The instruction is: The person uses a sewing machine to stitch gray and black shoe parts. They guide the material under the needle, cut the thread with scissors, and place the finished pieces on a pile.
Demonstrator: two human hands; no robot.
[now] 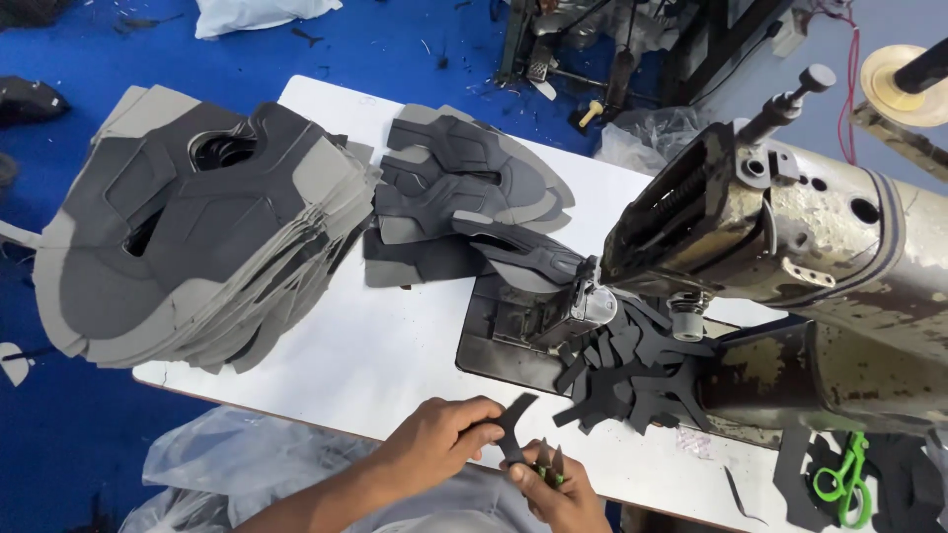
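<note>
My left hand (pixel 446 434) pinches a small black cut piece (pixel 513 424) at the table's near edge. Just right of it, my right hand (pixel 558 489) holds small thread snips (pixel 549 466) with green handles, their blades touching the piece's lower end. A pile of similar black strips (pixel 632 380) lies on the sewing machine bed, beside the needle area (pixel 583 301). A grey and black shoe upper (pixel 518 252) lies under the presser foot.
A tall stack of grey and black shoe uppers (pixel 197 227) fills the left of the white table (pixel 385 355), with a smaller stack (pixel 464 183) behind. The worn sewing machine (pixel 790 237) takes the right side. Green scissors (pixel 844 479) lie at lower right. Plastic bag (pixel 227 459) below.
</note>
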